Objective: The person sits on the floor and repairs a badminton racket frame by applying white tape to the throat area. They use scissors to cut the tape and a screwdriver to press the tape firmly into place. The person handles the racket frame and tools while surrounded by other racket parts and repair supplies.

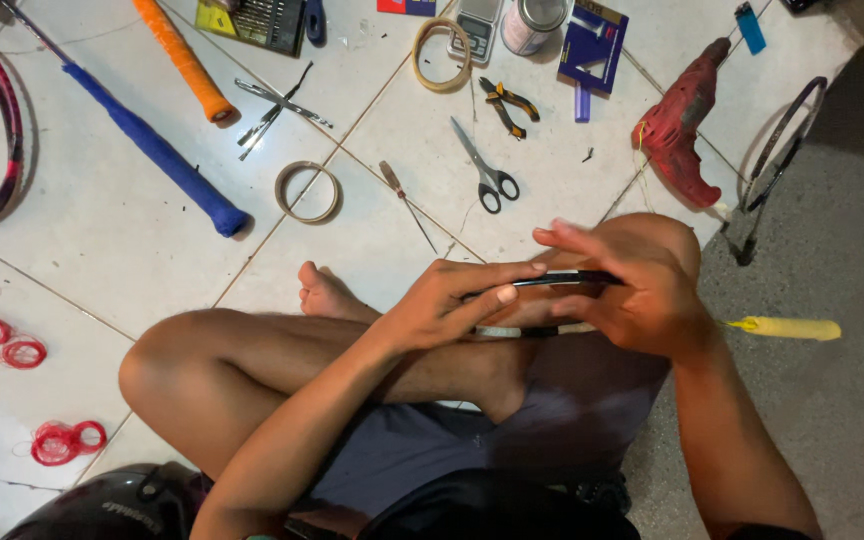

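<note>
White floor tiles spread beyond my hands; left hand point(452, 300) and right hand point(642, 295) both pinch the black racket frame point(562, 280), steadying it over my knee.

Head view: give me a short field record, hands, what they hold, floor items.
posture: person seated cross-legged on white tiled floor
left hand: grip on thin black racket frame, fingers on top
right hand: wrapped around the same frame from the other side
yellow handle: sticks out past the right hand
floor ahead: scissors, pliers, red drill, two tape rolls
floor left: blue-grip handle, orange-grip handle, red string coils
</note>
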